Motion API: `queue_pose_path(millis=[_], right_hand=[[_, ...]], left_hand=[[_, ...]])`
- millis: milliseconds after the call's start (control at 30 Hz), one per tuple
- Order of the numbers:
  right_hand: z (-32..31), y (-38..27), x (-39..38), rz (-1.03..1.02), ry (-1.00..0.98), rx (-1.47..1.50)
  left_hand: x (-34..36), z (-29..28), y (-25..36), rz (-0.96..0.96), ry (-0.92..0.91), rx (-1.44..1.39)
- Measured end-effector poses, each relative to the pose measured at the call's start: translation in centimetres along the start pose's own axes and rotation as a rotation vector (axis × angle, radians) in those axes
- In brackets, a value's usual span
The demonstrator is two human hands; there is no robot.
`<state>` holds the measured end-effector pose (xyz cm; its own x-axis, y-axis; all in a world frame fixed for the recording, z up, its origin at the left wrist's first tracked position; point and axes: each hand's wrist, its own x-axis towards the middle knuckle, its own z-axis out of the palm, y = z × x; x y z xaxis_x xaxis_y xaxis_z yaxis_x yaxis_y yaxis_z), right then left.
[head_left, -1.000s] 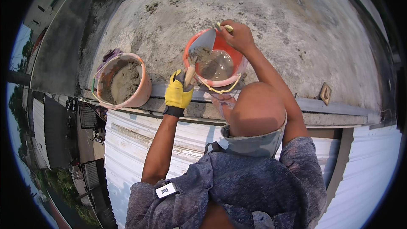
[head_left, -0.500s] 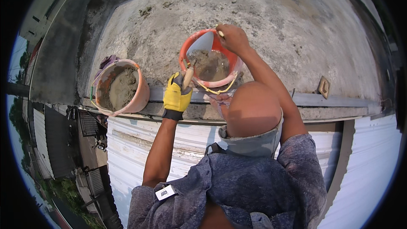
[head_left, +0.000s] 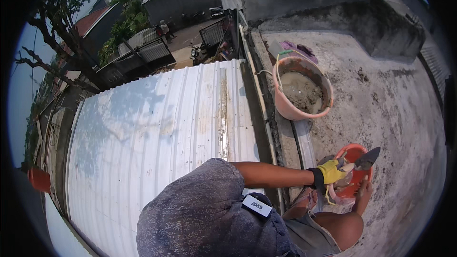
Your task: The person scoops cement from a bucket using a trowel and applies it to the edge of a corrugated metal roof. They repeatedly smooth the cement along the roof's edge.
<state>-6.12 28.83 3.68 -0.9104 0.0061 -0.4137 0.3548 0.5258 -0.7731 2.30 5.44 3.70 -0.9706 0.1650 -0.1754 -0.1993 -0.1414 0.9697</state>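
Note:
My left hand, in a yellow glove with a dark cuff, is closed round the pale handle of a trowel. The trowel's dark pointed blade is lifted over the far rim of a red bucket near my knee. Bare and partly seen, my right hand grips that bucket at its right rim. Some grey mortar shows inside, though my glove and the trowel cover part of it. Farther off, a pinkish bucket holds wet grey mortar, its wire handle with a green grip raised.
A purple cloth lies behind the pinkish bucket. Along the slab edge runs a grey metal bar. Left of it, beyond a narrow gap, lies a lower white corrugated roof. A dark low wall bounds the rough concrete slab.
The view has swung left, bringing the roof and street into sight. My left hand has raised the trowel blade out of the red bucket. My right hand is now lower on the rim.

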Motion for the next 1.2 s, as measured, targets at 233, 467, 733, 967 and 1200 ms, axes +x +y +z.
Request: queue_pose_path(millis=[233,467,733,967,1200], right_hand=[[3.1,-1.7,-3.0,-0.147,-0.358,0.644],[-2.7,-0.7,-5.1,-0.559,0.704,-0.196],[1.4,2.9,-8.2,-0.295,0.321,0.275],[6.8,6.8,-7.5,-0.632,0.429,-0.681],[9.8,8.7,-8.0,-0.524,0.332,-0.692]], left_hand=[[3.7,5.4,-9.9,0.451,-0.138,0.55],[-12.9,-8.7,-8.0,0.004,-0.113,0.315],[-38.6,-25.1,-23.8,-0.846,0.382,0.956],[-61.7,-30.7,-36.0,-1.107,0.858,0.456],[-69.0,-25.1,-35.2,-1.098,0.945,0.047]])
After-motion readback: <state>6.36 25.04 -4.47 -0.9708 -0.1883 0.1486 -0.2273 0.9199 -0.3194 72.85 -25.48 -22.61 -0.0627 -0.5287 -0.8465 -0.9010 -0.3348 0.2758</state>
